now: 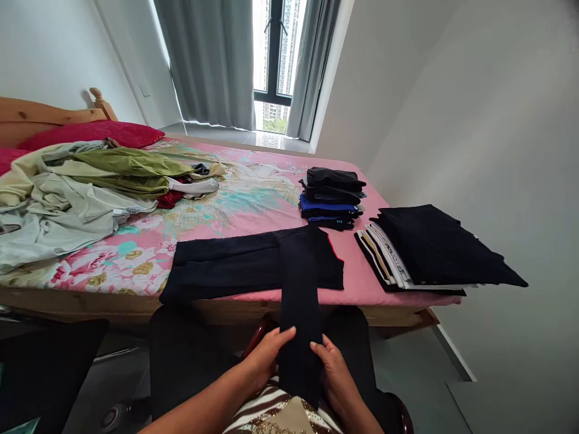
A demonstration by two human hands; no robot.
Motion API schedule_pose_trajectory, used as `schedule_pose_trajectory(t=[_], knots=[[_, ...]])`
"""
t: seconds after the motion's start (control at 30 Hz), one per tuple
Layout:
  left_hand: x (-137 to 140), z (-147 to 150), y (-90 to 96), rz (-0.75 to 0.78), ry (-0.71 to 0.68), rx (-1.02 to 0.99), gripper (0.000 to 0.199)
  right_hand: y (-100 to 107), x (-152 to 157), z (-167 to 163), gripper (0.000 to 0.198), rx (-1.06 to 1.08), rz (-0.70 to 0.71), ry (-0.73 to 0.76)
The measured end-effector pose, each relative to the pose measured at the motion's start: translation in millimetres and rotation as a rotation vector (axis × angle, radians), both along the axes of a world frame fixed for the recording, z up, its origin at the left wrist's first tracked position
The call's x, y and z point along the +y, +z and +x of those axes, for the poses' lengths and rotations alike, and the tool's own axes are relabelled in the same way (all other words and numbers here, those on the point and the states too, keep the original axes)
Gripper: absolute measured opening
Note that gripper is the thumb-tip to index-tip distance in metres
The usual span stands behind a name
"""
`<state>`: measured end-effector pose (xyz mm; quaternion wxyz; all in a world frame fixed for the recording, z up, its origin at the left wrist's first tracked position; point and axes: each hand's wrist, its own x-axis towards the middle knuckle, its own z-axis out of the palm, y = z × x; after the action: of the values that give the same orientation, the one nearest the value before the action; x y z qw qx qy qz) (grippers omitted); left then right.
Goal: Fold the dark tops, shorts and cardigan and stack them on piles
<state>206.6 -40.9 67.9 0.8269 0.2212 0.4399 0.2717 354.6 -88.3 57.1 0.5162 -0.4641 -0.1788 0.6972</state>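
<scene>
A dark navy long-sleeved top (230, 265), folded lengthwise, lies along the near edge of the bed, with thin red trim at its right end. One sleeve crosses it and hangs over the edge toward my lap. My left hand (268, 354) grips the left side of this sleeve (300, 301), thumb on top. On the opposite side my right hand (333, 369) pinches the same sleeve, also thumb on top. The fingers beneath the cloth are partly hidden.
Loose clothes (90, 193) are heaped on the bed's left side, near a red pillow (94, 134). A small stack of folded dark clothes (333, 199) stands beyond the top. Larger flat-folded garments (438, 244) overhang the bed's right edge by the wall.
</scene>
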Motion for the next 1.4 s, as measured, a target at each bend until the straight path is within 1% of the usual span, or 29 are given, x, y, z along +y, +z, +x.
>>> schedule_pose_trajectory(t=[0.07, 0.1, 0.17, 0.2, 0.27, 0.3, 0.33, 0.37, 0.4, 0.47, 0.5, 0.53, 0.57, 0.6, 0.63, 0.67, 0.73, 0.8, 0.87, 0.93, 1.0, 1.07, 1.13, 1.2, 1.27, 1.3, 1.33, 1.37, 1.4], knots=[[15.0, 3.2, 2.7, -0.021, 0.019, -0.029, 0.045, -3.0, -1.2, -0.2, 0.044, 0.007, 0.013, 0.04], [24.6, 5.4, 2.8, -0.001, 0.045, -0.028, 0.044, -4.8, -1.9, -0.5, 0.044, 0.003, 0.017, 0.066], [43.4, 9.9, 0.4, 0.075, 0.114, 0.045, 0.039, -7.6, -3.5, -0.6, 0.045, -0.019, 0.018, 0.11], [50.3, 11.5, -1.5, 0.106, 0.141, 0.119, 0.04, -8.1, -4.6, -0.4, 0.045, -0.031, 0.015, 0.12], [54.0, 11.3, -4.3, 0.18, 0.179, 0.3, 0.045, -6.2, -7.3, 1.0, 0.045, -0.046, 0.003, 0.112], [49.9, 8.7, -4.4, 0.257, 0.201, 0.383, 0.048, -3.9, -8.8, 1.8, 0.045, -0.043, -0.002, 0.1], [42.1, 4.4, -3.0, 0.372, 0.209, 0.445, 0.05, -1.0, -10.2, 2.6, 0.045, -0.034, -0.008, 0.087], [31.5, -1.5, 0.0, 0.521, 0.19, 0.485, 0.051, 2.2, -11.5, 3.1, 0.044, -0.018, -0.014, 0.076], [19.1, -8.5, 4.4, 0.688, 0.132, 0.508, 0.053, 5.7, -12.4, 3.1, 0.043, 0.002, -0.016, 0.069], [-5.7, -22.7, 16.5, 1.002, -0.092, 0.522, 0.064, 12.5, -12.9, 1.8, 0.041, 0.048, -0.013, 0.046], [-16.0, -28.1, 23.1, 1.123, -0.21, 0.533, 0.073, 16.0, -12.4, 0.4, 0.039, 0.066, -0.01, 0.026], [-24.0, -31.6, 29.2, 1.212, -0.297, 0.558, 0.082, 19.8, -11.4, -1.3, 0.037, 0.078, -0.011, 0.0], [-29.6, -33.0, 34.7, 1.275, -0.34, 0.601, 0.088, 24.1, -10.0, -3.2, 0.035, 0.089, -0.024, -0.032], [-32.9, -32.3, 39.1, 1.32, -0.353, 0.654, 0.09, 29.1, -8.3, -5.2, 0.033, 0.101, -0.06, -0.06], [-34.2, -30.0, 42.7, 1.351, -0.345, 0.719, 0.086, 34.8, -6.6, -6.9, 0.033, 0.115, -0.113, -0.082], [-34.2, -26.9, 45.5, 1.373, -0.327, 0.788, 0.078, 41.0, -4.9, -8.2, 0.033, 0.13, -0.166, -0.095], [-31.7, -21.0, 50.1, 1.414, -0.301, 0.898, 0.059, 53.3, -2.1, -8.8, 0.035, 0.16, -0.214, -0.11], [-27.8, -19.1, 54.6, 1.437, -0.303, 0.933, 0.048, 61.8, 0.1, -5.9, 0.036, 0.168, -0.163, -0.082], [-23.1, -21.6, 59.5, 1.42, -0.311, 0.927, 0.041, 62.7, 1.5, 0.2, 0.037, 0.147, -0.083, -0.021], [-17.6, -25.1, 64.5, 1.371, -0.334, 0.932, 0.029, 55.3, 2.0, 7.5, 0.039, 0.112, -0.045, 0.011], [-10.1, -25.5, 70.1, 1.331, -0.384, 0.95, 0.02, 42.3, 1.9, 13.1, 0.039, 0.084, -0.052, -0.038], [2.5, -21.6, 78.6, 1.305, -0.443, 0.96, 0.02, 28.7, 1.4, 15.1, 0.038, 0.077, -0.103, -0.093], [23.4, -17.4, 92.3, 1.278, -0.442, 0.953, 0.024, 18.8, 0.5, 14.0, 0.037, 0.084, -0.145, -0.088], [53.6, -20.1, 110.2, 1.246, -0.343, 0.932, 0.028, 14.0, -0.5, 11.7, 0.036, 0.085, -0.151, -0.043], [90.2, -36.1, 126.1, 1.204, -0.14, 0.891, 0.031, 12.9, -0.9, 9.8, 0.034, 0.058, -0.125, 0.003], [109.1, -49.6, 130.5, 1.163, -0.005, 0.853, 0.032, 12.9, -0.8, 9.2, 0.033, 0.034, -0.112, 0.018], [127.2, -66.1, 131.3, 1.091, 0.12, 0.785, 0.033, 12.9, -0.3, 8.7, 0.032, 0.008, -0.102, 0.028], [143.5, -84.9, 128.0, 0.983, 0.264, 0.722, 0.036, 12.8, 0.5, 8.3, 0.032, -0.014, -0.095, 0.035], [157.4, -104.8, 121.0, 0.868, 0.381, 0.689, 0.038, 12.5, 1.4, 7.7, 0.033, -0.032, -0.094, 0.037]])
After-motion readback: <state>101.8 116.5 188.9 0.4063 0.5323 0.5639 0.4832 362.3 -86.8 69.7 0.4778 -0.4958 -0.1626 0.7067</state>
